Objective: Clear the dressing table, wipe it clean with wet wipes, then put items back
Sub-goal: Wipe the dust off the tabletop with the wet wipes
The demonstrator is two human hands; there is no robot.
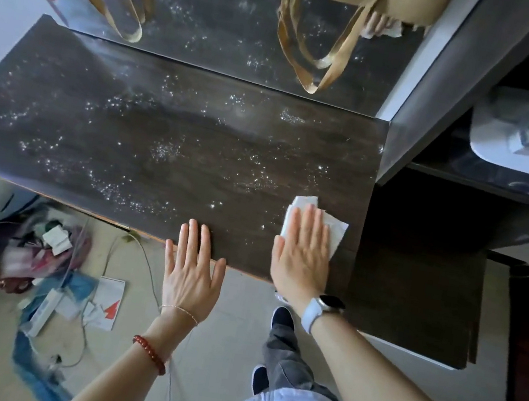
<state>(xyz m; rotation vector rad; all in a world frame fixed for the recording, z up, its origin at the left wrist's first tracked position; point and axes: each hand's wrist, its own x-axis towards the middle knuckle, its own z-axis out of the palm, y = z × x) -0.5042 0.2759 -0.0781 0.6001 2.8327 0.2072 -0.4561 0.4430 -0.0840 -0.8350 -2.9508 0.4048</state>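
The dark wooden dressing table top (149, 133) is bare and speckled with glittering wet droplets. A white wet wipe (331, 226) lies near its front right corner. My right hand (303, 255) presses flat on the wipe with straight fingers. My left hand (194, 265) rests flat on the table's front edge, fingers straight, holding nothing. A mirror (232, 22) stands along the back of the table and reflects the hand and wipe.
A pile of items (49, 256) with cables, boxes and blue cloth lies on the floor at the left below the table. A dark shelf unit (441, 124) rises on the right, holding a white appliance (528, 145). My feet (282, 321) stand below the table edge.
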